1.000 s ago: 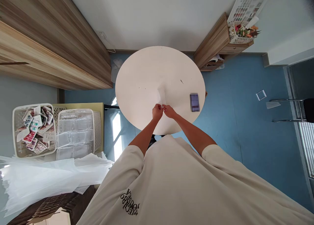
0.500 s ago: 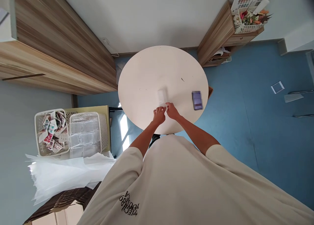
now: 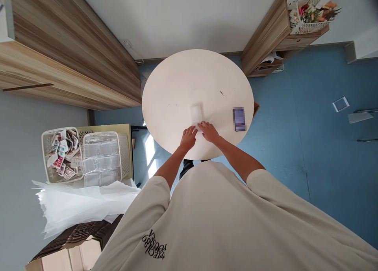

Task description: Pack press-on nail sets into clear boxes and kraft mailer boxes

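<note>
A small white oblong packet [image 3: 196,113] lies near the middle of the round pale table [image 3: 168,82]; it looks wrapped in thin white sheet, and its contents cannot be made out. My left hand [image 3: 189,137] is at the packet's near left corner, fingers bent and pinching its near end. From the right, my right hand [image 3: 209,132] has its fingers on the same near end, partly covering it. The fingertips of both hands are close together there. To the right of my hands a phone-like dark purple object [image 3: 239,119], blurred out, rests on the table.
At left stand a white basket of small printed packs [image 3: 62,154] and a basket of clear plastic boxes [image 3: 102,156]. White sheets [image 3: 85,202] lie over brown cardboard [image 3: 71,243]. Wooden cabinets flank the table; the right one [image 3: 265,42] bears a basket of artificial flowers [image 3: 313,21].
My right hand has moved left and its fingers now reach further over the packet's near end. My left hand has shifted slightly left. The view has tilted a little.
</note>
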Tool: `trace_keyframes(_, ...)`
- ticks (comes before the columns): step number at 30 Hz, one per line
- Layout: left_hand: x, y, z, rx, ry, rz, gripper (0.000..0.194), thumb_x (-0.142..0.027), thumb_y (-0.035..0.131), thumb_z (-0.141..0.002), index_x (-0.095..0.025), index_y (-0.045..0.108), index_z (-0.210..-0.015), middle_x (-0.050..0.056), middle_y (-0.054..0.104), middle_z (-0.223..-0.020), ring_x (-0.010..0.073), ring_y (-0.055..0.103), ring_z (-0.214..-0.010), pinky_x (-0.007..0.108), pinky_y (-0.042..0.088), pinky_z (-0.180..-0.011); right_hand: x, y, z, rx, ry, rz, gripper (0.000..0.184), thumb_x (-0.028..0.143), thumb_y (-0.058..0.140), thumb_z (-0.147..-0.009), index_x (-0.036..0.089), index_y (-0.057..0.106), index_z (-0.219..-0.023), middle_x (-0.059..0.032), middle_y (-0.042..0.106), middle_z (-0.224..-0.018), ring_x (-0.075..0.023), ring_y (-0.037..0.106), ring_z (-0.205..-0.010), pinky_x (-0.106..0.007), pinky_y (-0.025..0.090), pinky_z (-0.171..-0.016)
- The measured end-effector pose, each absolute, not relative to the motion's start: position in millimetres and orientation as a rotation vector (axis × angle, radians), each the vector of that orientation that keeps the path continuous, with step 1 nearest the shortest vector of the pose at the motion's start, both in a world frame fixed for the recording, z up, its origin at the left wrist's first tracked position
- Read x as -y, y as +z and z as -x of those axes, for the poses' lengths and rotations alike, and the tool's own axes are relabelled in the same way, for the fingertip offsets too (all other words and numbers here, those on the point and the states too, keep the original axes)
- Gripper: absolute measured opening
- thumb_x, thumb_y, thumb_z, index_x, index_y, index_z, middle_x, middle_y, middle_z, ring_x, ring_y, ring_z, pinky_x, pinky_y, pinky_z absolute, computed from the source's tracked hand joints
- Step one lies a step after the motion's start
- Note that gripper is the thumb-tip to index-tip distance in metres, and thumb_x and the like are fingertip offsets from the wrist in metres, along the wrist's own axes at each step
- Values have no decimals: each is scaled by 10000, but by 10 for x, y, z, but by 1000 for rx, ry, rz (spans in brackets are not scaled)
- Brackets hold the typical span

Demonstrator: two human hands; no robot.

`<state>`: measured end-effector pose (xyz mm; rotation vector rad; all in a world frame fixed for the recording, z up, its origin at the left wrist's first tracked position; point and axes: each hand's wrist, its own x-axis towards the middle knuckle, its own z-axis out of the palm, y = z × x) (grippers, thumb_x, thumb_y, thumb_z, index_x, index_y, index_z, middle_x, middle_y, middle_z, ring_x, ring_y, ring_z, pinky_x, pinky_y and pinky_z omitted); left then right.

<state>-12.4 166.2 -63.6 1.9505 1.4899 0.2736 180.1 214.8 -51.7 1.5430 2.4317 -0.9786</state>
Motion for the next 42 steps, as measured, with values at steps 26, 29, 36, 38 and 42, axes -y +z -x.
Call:
trace_keyframes(26, -1777, -654, 388, -1128, 173, -2023, 417, -135, 628, -848, -249, 603, -1249, 149, 597, -1327, 323, 572, -1297, 480, 509, -1086, -1939, -493, -1708, -2346, -1090, -1478, 538, 82, 623, -884, 148, 602, -1417, -190, 546, -1417, -318, 617, -1179, -460, 520, -1031)
trace_keyframes(29, -1634, -620, 374, -1167, 199, -1966, 369, -165, 595, -902, -260, 591, -1259, 126, 609, -1317, 295, 617, -1236, 470, 528, -1063, -1886, -417, -1743, -2302, -1210, -1430, 506, 128, 626, -919, 165, 609, -1424, -180, 561, -1410, -301, 649, -1130, -452, 536, -1005)
trace_keyframes(36, -1598, -599, 204, -1533, 342, -1577, 317, -299, 427, -1085, -247, 567, -1364, 135, 653, -1302, 277, 714, -987, 433, 569, -887, -2151, -498, -1723, -2263, -1242, -1514, 308, 257, 586, -1031, 206, 674, -1322, -154, 628, -1355, -308, 652, -1158, -441, 528, -1019)
trace_keyframes(38, -1651, -611, 161, -1591, 380, -1511, 348, -335, 388, -1112, -245, 565, -1398, 139, 679, -1297, 295, 710, -1047, 448, 554, -935, -2243, -553, -1711, -2253, -1255, -1546, 289, 270, 593, -1036, 214, 661, -1311, -136, 666, -1306, -302, 661, -1121, -419, 529, -987)
trace_keyframes(42, -1765, -651, 87, -1735, 459, -1428, 387, -322, 405, -1113, -237, 555, -1460, 154, 678, -1355, 324, 639, -1262, 494, 481, -1103, -2330, -630, -1706, -2253, -1272, -1608, 395, 262, 581, -1038, 226, 567, -1431, -109, 706, -1238, -296, 669, -1080, -402, 527, -948)
